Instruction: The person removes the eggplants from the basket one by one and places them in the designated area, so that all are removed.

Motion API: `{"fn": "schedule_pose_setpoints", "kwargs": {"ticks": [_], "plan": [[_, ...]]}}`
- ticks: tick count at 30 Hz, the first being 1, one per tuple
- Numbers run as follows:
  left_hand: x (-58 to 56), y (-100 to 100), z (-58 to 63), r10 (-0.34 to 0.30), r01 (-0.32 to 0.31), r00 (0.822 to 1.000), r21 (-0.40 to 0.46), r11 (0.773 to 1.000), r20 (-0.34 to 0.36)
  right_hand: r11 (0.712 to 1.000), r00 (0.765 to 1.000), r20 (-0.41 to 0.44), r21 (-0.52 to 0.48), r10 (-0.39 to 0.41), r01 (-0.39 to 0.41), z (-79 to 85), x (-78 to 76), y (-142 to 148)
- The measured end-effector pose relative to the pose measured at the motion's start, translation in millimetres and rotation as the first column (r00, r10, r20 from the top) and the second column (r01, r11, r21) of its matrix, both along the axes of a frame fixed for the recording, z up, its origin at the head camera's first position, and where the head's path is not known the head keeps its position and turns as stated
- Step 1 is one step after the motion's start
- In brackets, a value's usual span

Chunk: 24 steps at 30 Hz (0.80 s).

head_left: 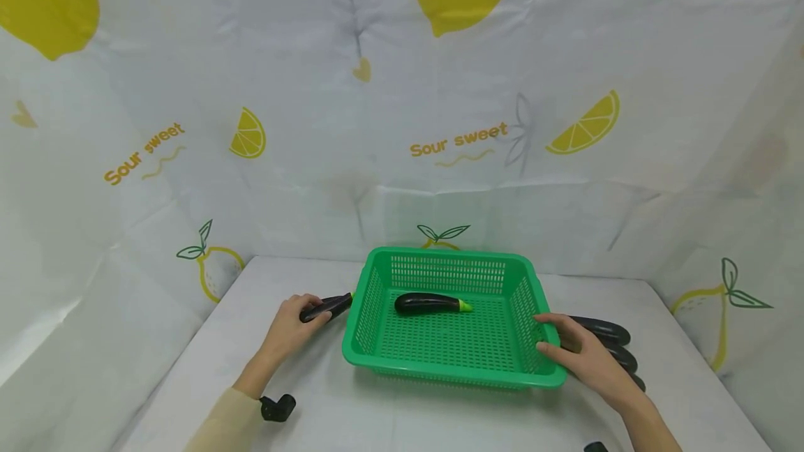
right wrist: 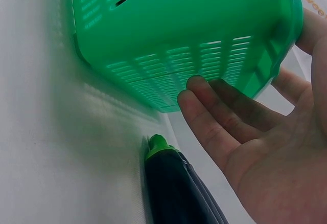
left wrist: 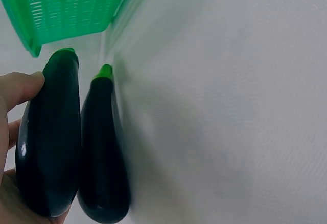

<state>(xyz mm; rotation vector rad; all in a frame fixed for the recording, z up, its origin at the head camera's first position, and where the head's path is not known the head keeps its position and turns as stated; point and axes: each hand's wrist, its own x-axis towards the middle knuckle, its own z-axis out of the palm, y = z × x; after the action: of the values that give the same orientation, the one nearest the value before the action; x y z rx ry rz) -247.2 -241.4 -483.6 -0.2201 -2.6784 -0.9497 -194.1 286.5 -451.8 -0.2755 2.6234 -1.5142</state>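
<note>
In my left hand I hold a dark purple eggplant, thumb along one side near its green stem end. A second eggplant lies right beside it on the white table, left of the basket. My right hand grips the right rim of a green plastic basket, with several fingers extended along the outer wall in the right wrist view. Inside the basket one eggplant rests toward the back left, its green stem pointing right.
Three eggplants lie on the table right of the basket, partly behind my right hand; one shows its stem end below the basket. A white cloth with lemon prints stands behind the table.
</note>
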Motion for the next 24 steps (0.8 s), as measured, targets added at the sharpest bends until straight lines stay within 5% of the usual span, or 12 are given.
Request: {"fn": "schedule_pose_setpoints", "kwargs": {"ticks": [7,24], "plan": [[0.2,3,-7.3,0.061,-0.058,0.998,-0.126,0.990,0.014,1.000,1.000,0.009,-0.004,0.007,-0.007,-1.1,-0.1,1],[0.0,7,-16.9,0.072,-0.072,0.997,-0.284,0.956,-0.011,1.000,1.000,0.010,-0.010,0.004,-0.004,-0.5,-0.3,1]]}}
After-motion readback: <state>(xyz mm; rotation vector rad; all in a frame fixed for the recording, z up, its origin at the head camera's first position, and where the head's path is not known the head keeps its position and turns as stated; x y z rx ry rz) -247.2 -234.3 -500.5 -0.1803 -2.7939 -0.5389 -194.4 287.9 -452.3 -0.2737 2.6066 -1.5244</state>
